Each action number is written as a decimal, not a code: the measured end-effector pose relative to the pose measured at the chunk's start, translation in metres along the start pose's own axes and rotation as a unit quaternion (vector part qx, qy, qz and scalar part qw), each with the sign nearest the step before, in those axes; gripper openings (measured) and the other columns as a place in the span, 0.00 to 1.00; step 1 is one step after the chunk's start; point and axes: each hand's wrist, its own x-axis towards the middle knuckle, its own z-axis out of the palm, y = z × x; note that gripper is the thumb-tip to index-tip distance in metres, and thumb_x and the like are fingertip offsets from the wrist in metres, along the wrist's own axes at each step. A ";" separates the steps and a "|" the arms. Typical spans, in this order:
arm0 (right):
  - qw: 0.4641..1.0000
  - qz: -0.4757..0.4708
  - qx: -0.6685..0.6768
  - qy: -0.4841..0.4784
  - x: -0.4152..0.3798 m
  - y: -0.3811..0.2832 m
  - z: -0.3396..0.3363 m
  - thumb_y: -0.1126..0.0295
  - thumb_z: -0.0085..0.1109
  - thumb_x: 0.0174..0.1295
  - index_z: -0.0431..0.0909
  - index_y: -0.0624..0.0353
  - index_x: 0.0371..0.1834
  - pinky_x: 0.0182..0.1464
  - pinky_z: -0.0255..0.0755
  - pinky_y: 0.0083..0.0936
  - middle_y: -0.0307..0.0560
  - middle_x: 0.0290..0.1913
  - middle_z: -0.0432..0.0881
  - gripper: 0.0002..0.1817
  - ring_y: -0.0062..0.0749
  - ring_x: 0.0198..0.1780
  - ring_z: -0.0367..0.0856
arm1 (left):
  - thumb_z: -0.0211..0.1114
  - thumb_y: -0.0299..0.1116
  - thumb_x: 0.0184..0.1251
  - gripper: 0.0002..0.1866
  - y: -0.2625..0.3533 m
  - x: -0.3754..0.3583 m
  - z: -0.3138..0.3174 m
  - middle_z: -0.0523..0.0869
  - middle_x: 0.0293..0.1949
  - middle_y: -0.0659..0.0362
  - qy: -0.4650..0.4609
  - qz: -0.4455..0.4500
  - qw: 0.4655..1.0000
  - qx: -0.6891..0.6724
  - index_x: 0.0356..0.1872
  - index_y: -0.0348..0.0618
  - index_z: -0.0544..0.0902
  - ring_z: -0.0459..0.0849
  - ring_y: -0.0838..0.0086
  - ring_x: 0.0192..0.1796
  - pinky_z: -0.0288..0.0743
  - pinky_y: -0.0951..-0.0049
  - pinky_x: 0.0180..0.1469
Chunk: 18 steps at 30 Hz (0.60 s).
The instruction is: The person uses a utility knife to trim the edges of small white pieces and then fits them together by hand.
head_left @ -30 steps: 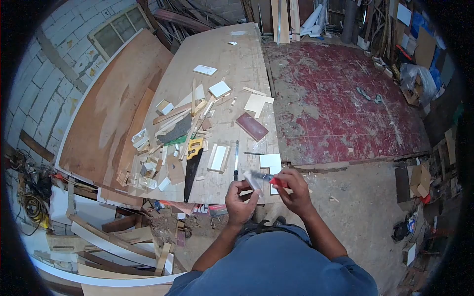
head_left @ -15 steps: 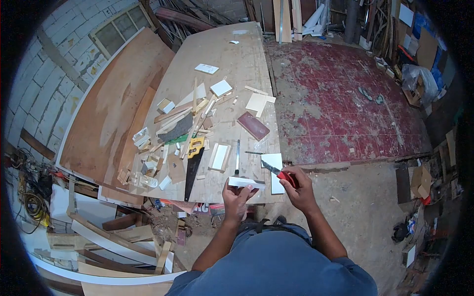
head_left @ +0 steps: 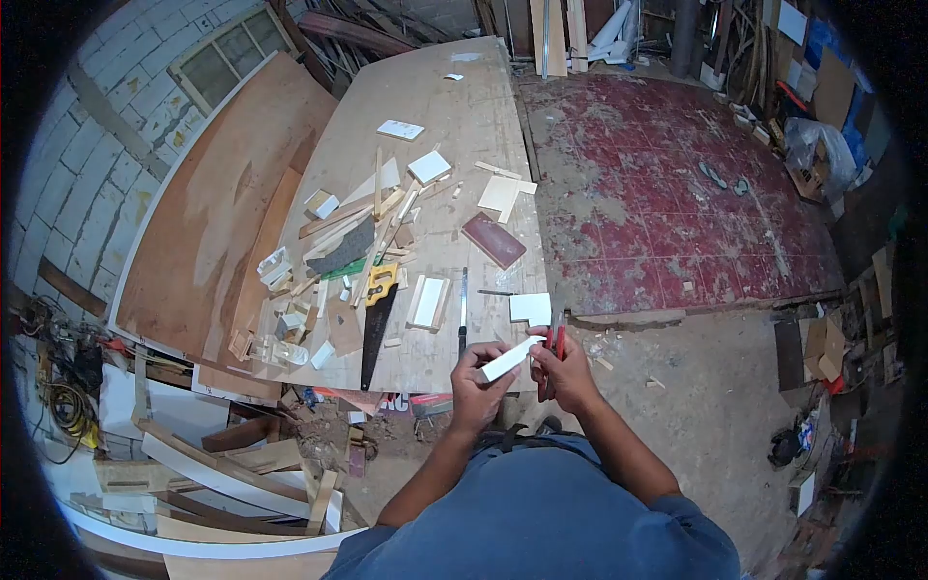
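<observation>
My left hand (head_left: 476, 391) grips a small white-faced block (head_left: 505, 362) by its near end, with the thumb and fingers on its sides. The block is held tilted, its far end up to the right, above the table's front edge. My right hand (head_left: 568, 372) is closed around a red-handled knife (head_left: 549, 372), held close to upright; its blade cannot be made out now. The fingertips of this hand meet the block's far end. Just beyond the hands, a white board piece (head_left: 529, 308) lies on the wooden table (head_left: 435, 106).
Left of my hands are a handsaw (head_left: 378, 329) with a yellow handle, a metal ruler-like strip (head_left: 464, 300) and a white-topped block (head_left: 428, 303). Wood offcuts (head_left: 333, 222) are heaped further left. A dark red rectangular block (head_left: 494, 241) lies near the right edge.
My right hand has come left to the block and turned the knife from pointing forward-left to nearly upright. My left hand has shifted right and tilted the block.
</observation>
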 end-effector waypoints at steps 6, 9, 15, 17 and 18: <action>0.999 -0.032 0.007 0.016 0.003 -0.007 -0.005 0.71 0.66 0.60 0.73 0.59 0.53 0.25 0.65 0.18 0.35 0.25 0.74 0.18 0.19 0.23 0.72 | 0.63 0.15 0.59 0.18 -0.003 -0.002 -0.009 0.81 0.52 0.51 -0.096 -0.014 0.993 -0.066 0.51 0.35 0.76 0.83 0.70 0.52 0.81 0.69 0.55; 0.999 -0.046 0.001 0.022 0.007 -0.015 -0.008 0.72 0.66 0.61 0.73 0.58 0.51 0.25 0.65 0.18 0.34 0.25 0.74 0.17 0.18 0.23 0.71 | 0.59 0.20 0.64 0.18 0.008 -0.001 -0.021 0.80 0.55 0.49 -0.096 -0.199 0.958 -0.185 0.56 0.30 0.75 0.84 0.67 0.51 0.81 0.67 0.55; 0.996 -0.075 -0.039 0.030 0.012 -0.025 -0.007 0.73 0.67 0.60 0.74 0.59 0.48 0.26 0.64 0.16 0.32 0.26 0.75 0.15 0.14 0.25 0.71 | 0.65 0.29 0.66 0.22 0.007 -0.002 -0.018 0.84 0.48 0.51 -0.171 -0.222 0.958 -0.063 0.59 0.30 0.76 0.85 0.71 0.49 0.81 0.69 0.53; 0.993 -0.082 -0.064 0.055 0.015 -0.024 -0.006 0.73 0.68 0.60 0.74 0.59 0.48 0.26 0.65 0.15 0.32 0.26 0.75 0.15 0.14 0.25 0.71 | 0.66 0.28 0.65 0.21 0.010 -0.004 -0.013 0.84 0.47 0.52 -0.168 -0.229 0.958 -0.047 0.58 0.30 0.76 0.85 0.72 0.48 0.82 0.70 0.51; 0.993 -0.083 -0.064 0.055 0.016 -0.023 -0.006 0.73 0.68 0.60 0.74 0.59 0.48 0.26 0.65 0.15 0.32 0.26 0.75 0.15 0.14 0.25 0.71 | 0.67 0.27 0.65 0.20 0.013 -0.004 -0.010 0.84 0.46 0.53 -0.164 -0.235 0.958 -0.031 0.57 0.30 0.77 0.85 0.72 0.47 0.82 0.71 0.50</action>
